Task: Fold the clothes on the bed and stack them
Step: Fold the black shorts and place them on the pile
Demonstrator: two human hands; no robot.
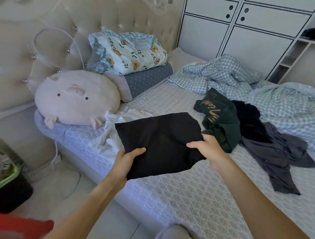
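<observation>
Bed (194, 194) carried an unfolded pile: green shirt (220, 119), grey garment (278, 158). Folded black garment (159, 143) was held above the mattress; left hand (127, 161) and right hand (210, 147) each pinched an edge.

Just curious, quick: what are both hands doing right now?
Left hand: grips the folded black garment.
Right hand: grips the same garment's other edge.
</observation>
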